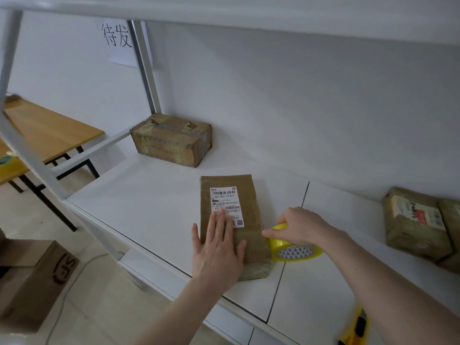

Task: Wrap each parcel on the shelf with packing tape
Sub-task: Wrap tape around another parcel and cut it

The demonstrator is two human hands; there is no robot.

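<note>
A flat brown parcel (249,197) with a white shipping label lies on the white shelf (149,202) near its front edge. My left hand (217,252) presses flat on the parcel's near end, fingers straight. My right hand (298,227) grips a yellow roll of packing tape (293,250) that stands against the parcel's right side, thumb pointing toward the parcel. Whether a tape strip runs onto the parcel is unclear. A taped brown box (171,140) sits at the back left of the shelf. More parcels (418,222) lie at the right edge.
A yellow utility knife (356,327) lies on the shelf's front right, under my right forearm. An open cardboard carton (32,277) stands on the floor at left. A wooden table (47,130) is beyond the shelf's white uprights (27,148), with another tape roll (6,161) on it.
</note>
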